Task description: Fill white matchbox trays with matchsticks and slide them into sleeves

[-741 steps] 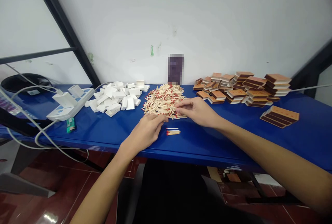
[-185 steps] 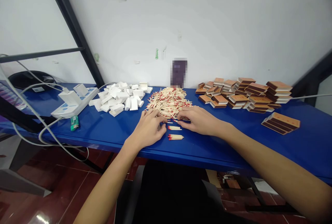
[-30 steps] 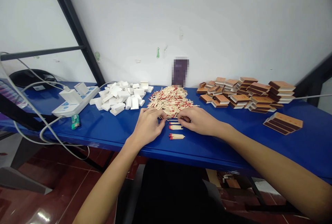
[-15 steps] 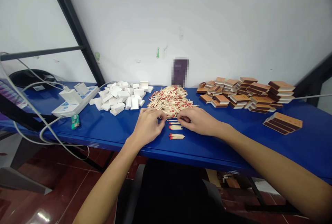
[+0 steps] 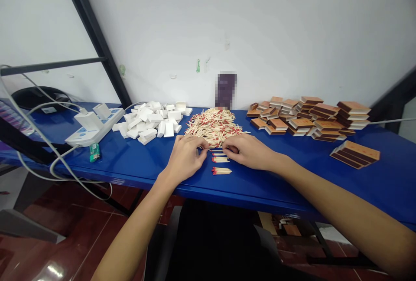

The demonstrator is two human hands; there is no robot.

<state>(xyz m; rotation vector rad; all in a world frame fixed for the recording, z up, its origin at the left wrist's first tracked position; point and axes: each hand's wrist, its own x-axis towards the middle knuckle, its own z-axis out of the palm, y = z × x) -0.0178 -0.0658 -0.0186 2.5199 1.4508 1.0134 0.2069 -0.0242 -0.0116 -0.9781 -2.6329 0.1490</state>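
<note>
My left hand (image 5: 186, 157) is closed in a pinch at the near edge of a heap of red-tipped matches (image 5: 214, 127), a match end showing at its fingertips. Opposite it, my right hand (image 5: 247, 151) is also pinched, with curled fingers hiding whatever is between them. In the gap between the hands lie a few matches (image 5: 220, 159), side by side with their heads to the left. Closer to me is a small bundle of matches (image 5: 222, 171), heads pointing the same way.
White matchbox trays (image 5: 152, 118) are piled at the left. Stacked matchbox sleeves (image 5: 302, 116) stand at the right, with a separate group of sleeves (image 5: 355, 154) nearer. A white power strip (image 5: 94, 129) with cables and a green item (image 5: 94, 152) are at far left.
</note>
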